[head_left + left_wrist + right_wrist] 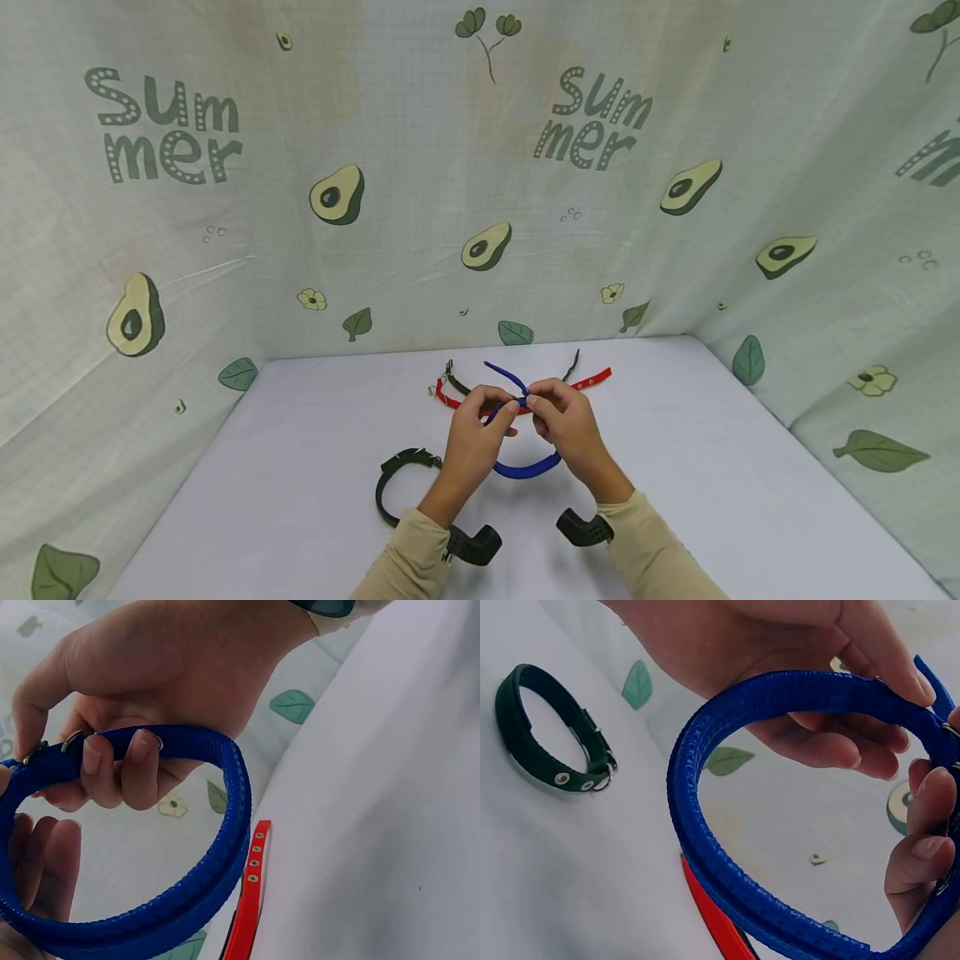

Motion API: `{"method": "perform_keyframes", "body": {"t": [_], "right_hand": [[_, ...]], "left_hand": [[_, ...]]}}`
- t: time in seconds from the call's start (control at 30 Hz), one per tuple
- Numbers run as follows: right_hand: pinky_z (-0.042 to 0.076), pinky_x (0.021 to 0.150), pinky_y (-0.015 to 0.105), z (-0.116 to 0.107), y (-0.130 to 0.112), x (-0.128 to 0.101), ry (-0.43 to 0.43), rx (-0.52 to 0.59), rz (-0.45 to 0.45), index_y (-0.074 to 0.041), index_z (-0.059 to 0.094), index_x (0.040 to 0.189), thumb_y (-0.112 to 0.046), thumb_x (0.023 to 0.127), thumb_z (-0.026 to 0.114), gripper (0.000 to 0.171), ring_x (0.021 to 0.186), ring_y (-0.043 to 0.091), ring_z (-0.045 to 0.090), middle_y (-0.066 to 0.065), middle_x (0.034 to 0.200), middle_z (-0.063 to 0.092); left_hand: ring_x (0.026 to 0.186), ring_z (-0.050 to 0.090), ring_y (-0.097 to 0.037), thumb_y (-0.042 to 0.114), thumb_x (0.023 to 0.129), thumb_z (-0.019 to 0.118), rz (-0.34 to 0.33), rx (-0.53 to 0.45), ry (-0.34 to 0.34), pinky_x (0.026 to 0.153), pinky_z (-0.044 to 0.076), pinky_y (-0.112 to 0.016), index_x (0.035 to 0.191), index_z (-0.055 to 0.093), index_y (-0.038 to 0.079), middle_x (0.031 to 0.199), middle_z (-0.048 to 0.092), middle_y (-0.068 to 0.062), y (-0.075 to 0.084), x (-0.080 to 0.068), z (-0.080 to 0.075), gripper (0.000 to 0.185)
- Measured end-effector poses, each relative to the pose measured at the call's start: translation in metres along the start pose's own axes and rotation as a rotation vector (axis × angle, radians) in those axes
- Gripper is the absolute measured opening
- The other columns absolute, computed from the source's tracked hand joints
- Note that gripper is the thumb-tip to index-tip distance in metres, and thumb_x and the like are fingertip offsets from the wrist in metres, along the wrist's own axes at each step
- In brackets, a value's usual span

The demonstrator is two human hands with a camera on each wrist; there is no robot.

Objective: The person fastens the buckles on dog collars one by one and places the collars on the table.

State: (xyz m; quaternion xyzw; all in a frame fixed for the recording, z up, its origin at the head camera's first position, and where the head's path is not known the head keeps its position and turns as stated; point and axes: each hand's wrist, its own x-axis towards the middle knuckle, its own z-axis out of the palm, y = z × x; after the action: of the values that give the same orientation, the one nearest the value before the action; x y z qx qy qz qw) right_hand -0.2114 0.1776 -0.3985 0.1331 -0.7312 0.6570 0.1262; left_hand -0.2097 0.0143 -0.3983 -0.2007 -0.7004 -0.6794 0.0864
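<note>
We find both hands raised together above the middle of the white table (300, 467), working on a blue collar (525, 467) that they hold clear of the surface. The left hand (472, 437) has its fingers (112, 769) curled over the strap near the metal buckle (71, 740), with the thumb behind it, so this hand grips the blue collar. The right hand (566, 421) meets it at the same spot, pinching the strap between thumb and fingers; in the right wrist view the thumb lies along the top of the band and the fingers (825, 746) are bent beneath it. The collar forms a closed loop hanging down toward the person, and its free end (504, 375) sticks up and away to the left, past the fingertips. Behind the hands, near the far edge of the table, a red collar (592, 381) lies opened out flat, and a dark strap (573, 364) lies partly across it; most of both is hidden by the hands. To the left and nearer the person, a black collar (396, 483) lies buckled into a ring, well apart from the blue one. Cloth printed with avocados (337, 196) walls the table on three sides. Both sleeves (408, 554) are beige.
</note>
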Motion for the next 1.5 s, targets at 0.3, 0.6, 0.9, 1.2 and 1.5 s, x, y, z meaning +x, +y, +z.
{"method": "perform_keyframes", "body": {"t": [0.3,0.6,0.9,1.2,1.5], "right_hand": [[0.046,0.052,0.023,0.0027,0.0007,-0.0002,0.012,0.034,0.002,0.004,0.062,0.106,-0.009,0.102,0.055,0.015,0.058,0.016,0.049,0.015,0.072,0.054],[0.046,0.052,0.024,0.0053,0.0006,-0.0007,0.038,0.055,0.018,0.004,0.061,0.107,-0.012,0.104,0.054,0.018,0.058,0.015,0.050,0.014,0.073,0.055],[0.044,0.050,0.023,0.0079,0.0003,-0.0005,0.050,0.061,0.004,0.004,0.060,0.107,-0.013,0.105,0.053,0.019,0.057,0.014,0.050,0.013,0.069,0.054],[0.046,0.051,0.023,0.0086,0.0017,-0.0012,0.051,0.053,-0.046,0.004,0.060,0.108,-0.013,0.105,0.053,0.018,0.057,0.015,0.050,0.014,0.070,0.055],[0.049,0.051,0.027,0.0089,0.0009,-0.0023,0.050,0.037,-0.088,0.003,0.061,0.109,-0.012,0.104,0.054,0.017,0.057,0.016,0.051,0.017,0.072,0.056]], "left_hand": [[0.090,0.068,-0.021,0.018,0.100,0.065,0.039,0.041,0.005,0.070,0.059,-0.030,0.113,0.065,0.008,0.110,0.064,-0.005,-0.0012,-0.0003,-0.0014,0.016],[0.091,0.064,-0.020,0.018,0.102,0.062,0.068,0.077,0.001,0.063,0.059,-0.030,0.116,0.071,0.011,0.107,0.060,-0.004,0.0001,-0.0010,-0.0016,0.018],[0.085,0.067,-0.016,0.019,0.103,0.059,0.069,0.099,0.001,0.059,0.058,-0.029,0.118,0.073,0.012,0.107,0.057,-0.004,0.0008,-0.0018,-0.0005,0.022],[0.076,0.067,-0.018,0.020,0.104,0.057,0.068,0.099,-0.008,0.055,0.057,-0.029,0.119,0.072,0.011,0.106,0.056,-0.007,0.0010,-0.0017,0.0001,0.023],[0.072,0.065,-0.014,0.021,0.105,0.054,0.062,0.135,0.000,0.054,0.057,-0.031,0.124,0.070,0.018,0.101,0.054,-0.004,0.0012,-0.0027,0.0004,0.024]]}}
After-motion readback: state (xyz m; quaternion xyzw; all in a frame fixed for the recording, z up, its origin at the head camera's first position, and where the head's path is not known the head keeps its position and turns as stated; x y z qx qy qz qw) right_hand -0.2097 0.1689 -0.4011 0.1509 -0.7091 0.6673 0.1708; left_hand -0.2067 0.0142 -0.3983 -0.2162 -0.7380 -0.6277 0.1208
